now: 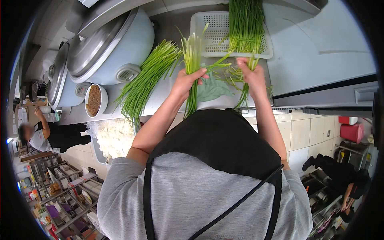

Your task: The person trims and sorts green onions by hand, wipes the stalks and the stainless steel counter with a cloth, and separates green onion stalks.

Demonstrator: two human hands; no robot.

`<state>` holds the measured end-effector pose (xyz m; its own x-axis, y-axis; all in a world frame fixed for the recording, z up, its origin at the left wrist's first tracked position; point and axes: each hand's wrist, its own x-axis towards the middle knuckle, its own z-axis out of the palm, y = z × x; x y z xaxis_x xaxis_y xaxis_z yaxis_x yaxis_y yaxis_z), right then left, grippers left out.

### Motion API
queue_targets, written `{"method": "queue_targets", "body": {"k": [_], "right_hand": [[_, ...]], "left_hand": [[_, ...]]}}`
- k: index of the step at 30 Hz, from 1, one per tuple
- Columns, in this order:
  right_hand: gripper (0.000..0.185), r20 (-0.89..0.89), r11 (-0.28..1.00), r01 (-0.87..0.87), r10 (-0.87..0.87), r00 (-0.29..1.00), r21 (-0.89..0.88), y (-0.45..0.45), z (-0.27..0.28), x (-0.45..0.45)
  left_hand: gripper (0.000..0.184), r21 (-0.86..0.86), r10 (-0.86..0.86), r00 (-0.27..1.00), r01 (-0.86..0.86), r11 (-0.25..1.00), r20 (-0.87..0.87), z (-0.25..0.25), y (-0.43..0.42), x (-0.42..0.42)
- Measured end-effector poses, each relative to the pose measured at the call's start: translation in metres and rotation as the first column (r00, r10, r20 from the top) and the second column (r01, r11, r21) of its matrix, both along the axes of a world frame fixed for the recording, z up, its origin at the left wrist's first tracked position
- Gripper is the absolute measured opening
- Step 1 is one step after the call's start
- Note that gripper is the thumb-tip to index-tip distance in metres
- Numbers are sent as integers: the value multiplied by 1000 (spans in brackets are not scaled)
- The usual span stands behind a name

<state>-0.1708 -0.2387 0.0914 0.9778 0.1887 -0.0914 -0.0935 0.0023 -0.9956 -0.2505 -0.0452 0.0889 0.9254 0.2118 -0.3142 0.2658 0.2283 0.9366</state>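
Note:
My left hand (pixel 187 83) is closed around an upright bunch of garlic chives (pixel 193 52), pale ends at the top and green leaves hanging below. In my right hand (pixel 253 76), the fingers close on a smaller bunch of chives (pixel 243 97) whose leaves droop toward the counter edge. Loose chive bits (pixel 231 76) lie between both hands, beside a crumpled green cloth (pixel 213 87). A large pile of chives (pixel 154 76) rests on the counter left of my left hand. Beyond my right hand, more chives (pixel 245 26) lie in a white perforated basket (pixel 214 30).
Two large rice cookers (pixel 138 38) stand at the left, with a white bowl (pixel 105 100) of brown grainy food beside them. Below the counter (pixel 74 115) is a tub of white food (pixel 116 138). One person (pixel 52 134) stands far left, another (pixel 340 172) far right.

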Motion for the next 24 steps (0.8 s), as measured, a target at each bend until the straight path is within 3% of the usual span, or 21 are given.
{"method": "queue_targets", "body": {"k": [1, 3, 4, 7, 14, 16, 19, 24], "right_hand": [[17, 0, 1000, 3, -3, 1000, -1, 3, -2, -2], [18, 193, 977, -177, 197, 961, -120, 9, -7, -5], [19, 123, 951, -218, 249, 961, -219, 8, -3, -6], [17, 119, 979, -141, 159, 980, -150, 10, -6, -5], [17, 16, 983, -141, 144, 989, -118, -1, 1, -1], [18, -26, 999, -48, 47, 999, -24, -7, 2, 2], [19, -49, 993, -60, 55, 997, -107, -14, -3, 8], [20, -77, 991, -126, 123, 989, -34, 7, -1, -8]], "left_hand": [[22, -1, -3, 1000, 3, 1000, 0, 0, -2, 0], [22, 41, -44, 999, 42, 998, 28, 2, -6, 1], [22, 40, -45, 999, 44, 998, 28, 3, -7, 1], [23, 35, -61, 998, 60, 998, 13, 5, -9, 1], [20, 27, -36, 999, 36, 999, 0, 3, -1, 2], [20, 17, -21, 1000, 21, 1000, -4, 2, 5, 1], [20, -26, -17, 1000, 17, 1000, -11, 1, 8, 1], [22, 0, -4, 1000, 4, 1000, 1, 5, -1, 1]]}}
